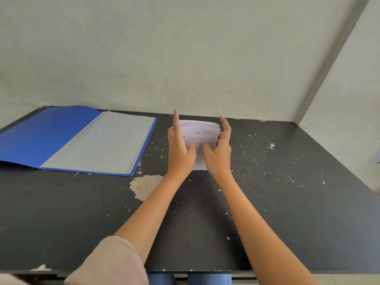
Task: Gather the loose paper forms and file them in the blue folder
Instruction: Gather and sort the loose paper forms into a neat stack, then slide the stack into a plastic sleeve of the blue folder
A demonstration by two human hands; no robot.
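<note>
My left grip [180, 150] and right grip [219, 154] pinch the paper forms [200, 130] by their side edges, thumbs in front, above the table [267, 202], right of the open blue folder [51, 136]. Light, floppy, slippery sheets: I judge both edges need holding so none slide out.

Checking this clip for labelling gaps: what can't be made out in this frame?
Head view only.
Sheet count in the paper forms: the left hand and right hand cover the stack's edges.
Writing on the top form: too small, blurred.
Whether the blue folder already holds any sheets: its sleeve is cloudy.
A pale object at the right edge: cut off by the frame.
</note>
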